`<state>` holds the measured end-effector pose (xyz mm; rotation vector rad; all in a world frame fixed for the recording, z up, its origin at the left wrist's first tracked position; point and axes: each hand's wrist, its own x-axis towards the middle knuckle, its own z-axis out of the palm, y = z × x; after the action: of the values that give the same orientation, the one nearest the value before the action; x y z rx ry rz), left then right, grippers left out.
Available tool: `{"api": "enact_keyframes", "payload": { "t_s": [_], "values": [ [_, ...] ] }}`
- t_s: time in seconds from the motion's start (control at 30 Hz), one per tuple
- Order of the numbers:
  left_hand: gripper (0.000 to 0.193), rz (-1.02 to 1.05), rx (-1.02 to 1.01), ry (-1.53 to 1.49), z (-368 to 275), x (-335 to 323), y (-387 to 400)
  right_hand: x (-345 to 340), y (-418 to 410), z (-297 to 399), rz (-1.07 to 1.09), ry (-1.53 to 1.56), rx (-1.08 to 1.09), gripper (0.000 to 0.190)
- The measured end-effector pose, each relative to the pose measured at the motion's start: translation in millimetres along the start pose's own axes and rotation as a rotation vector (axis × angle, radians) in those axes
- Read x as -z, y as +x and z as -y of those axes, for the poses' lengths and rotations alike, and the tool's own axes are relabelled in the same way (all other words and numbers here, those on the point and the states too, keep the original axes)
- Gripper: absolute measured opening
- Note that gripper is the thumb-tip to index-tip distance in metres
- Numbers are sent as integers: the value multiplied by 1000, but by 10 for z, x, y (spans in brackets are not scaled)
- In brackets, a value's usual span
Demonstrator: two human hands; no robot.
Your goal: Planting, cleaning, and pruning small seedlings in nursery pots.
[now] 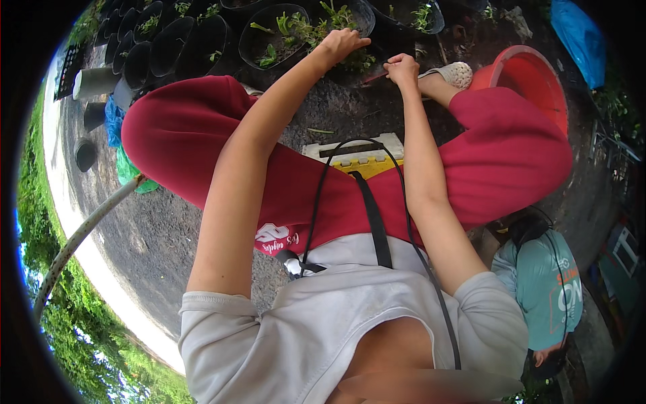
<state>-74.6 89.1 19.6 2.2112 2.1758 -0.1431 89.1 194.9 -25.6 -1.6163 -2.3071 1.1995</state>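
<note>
My left hand [345, 46] reaches over leafy green seedlings [307, 31] at the edge of a black plastic grow bag [246, 48]. Its fingers point to the right, and whether they grip a stem is hidden. Low leaves [358, 61] show just below this hand. Close by on the right, my right hand [404, 69] is closed, with a thin red object [376, 79] at its fingertips, too small to name for certain. Dark soil [348, 108] lies beneath both hands. Between my legs is a white and yellow plastic stool [371, 160].
Several black pots [174, 45] crowd the upper left. A red plastic tub [535, 76] stands beside my right foot in a woven shoe [454, 76]. At the left a rusty pole [75, 242] rises. Another person in a teal shirt [545, 283] is at the right, near a blue plastic bag [580, 43].
</note>
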Motion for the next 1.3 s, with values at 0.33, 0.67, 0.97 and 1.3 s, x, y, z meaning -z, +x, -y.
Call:
{"api": "enact_keyframes", "payload": {
  "t_s": [0.33, 0.67, 0.97, 1.3],
  "values": [
    [62, -6, 27, -52, 48, -64, -4, 30, -16, 30, -86, -60, 67, 15],
    [64, -109, 81, -21, 106, -88, -118, 131, -50, 84, -224, -165, 155, 17],
    [51, -49, 107, -1, 131, 3, -189, 104, -85, 185, -160, 181, 123, 16],
    [32, -80, 18, -6, 168, -34, -345, 16, -126, 259, -204, 216, 100, 16]
  ]
}}
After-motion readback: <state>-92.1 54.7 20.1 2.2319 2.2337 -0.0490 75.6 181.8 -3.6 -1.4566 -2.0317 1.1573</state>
